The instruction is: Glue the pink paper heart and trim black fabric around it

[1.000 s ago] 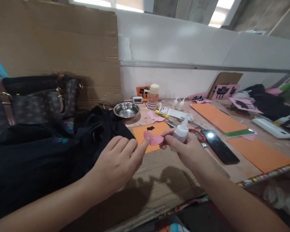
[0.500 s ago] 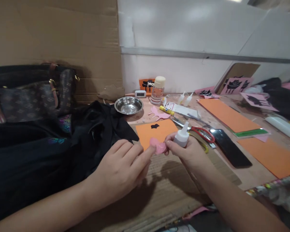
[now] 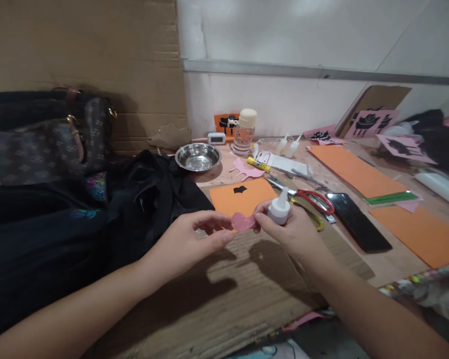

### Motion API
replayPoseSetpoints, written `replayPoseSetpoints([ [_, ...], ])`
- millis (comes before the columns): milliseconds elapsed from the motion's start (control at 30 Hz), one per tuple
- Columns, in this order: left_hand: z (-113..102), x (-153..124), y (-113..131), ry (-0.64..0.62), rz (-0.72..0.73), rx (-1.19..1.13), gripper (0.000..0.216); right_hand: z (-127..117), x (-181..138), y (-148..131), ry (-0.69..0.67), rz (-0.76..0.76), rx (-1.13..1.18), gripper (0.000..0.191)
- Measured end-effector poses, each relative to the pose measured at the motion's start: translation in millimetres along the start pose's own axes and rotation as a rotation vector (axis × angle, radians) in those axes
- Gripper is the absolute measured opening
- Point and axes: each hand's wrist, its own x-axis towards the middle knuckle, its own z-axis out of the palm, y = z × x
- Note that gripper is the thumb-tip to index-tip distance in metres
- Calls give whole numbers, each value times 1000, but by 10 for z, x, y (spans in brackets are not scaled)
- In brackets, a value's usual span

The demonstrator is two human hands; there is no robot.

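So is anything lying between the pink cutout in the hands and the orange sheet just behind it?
Nothing visible. The pink cutout, pinched by left hand and right hand, overlaps the orange sheet's near edge.

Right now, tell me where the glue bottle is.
In the head view the glue bottle is just right of centre, held in the right hand, nozzle up, beside the pink paper piece and in front of the red-handled scissors.

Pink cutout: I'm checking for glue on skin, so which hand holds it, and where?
Both hands pinch the pink cutout: the left hand its left edge, the right hand its right edge while also gripping the glue bottle.
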Motion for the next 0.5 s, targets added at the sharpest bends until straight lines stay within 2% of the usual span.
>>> replayPoseSetpoints([
  [267, 83, 3, -111, 76, 32, -80, 28, 61, 50, -73, -62, 16, -76, 13],
  [400, 46, 13, -115, 142, 33, -77, 27, 90, 96, -70, -96, 6, -64, 15],
  [500, -26, 53, -91, 223, 1, -95, 27, 111, 101, -7, -55, -24, 16, 24],
])
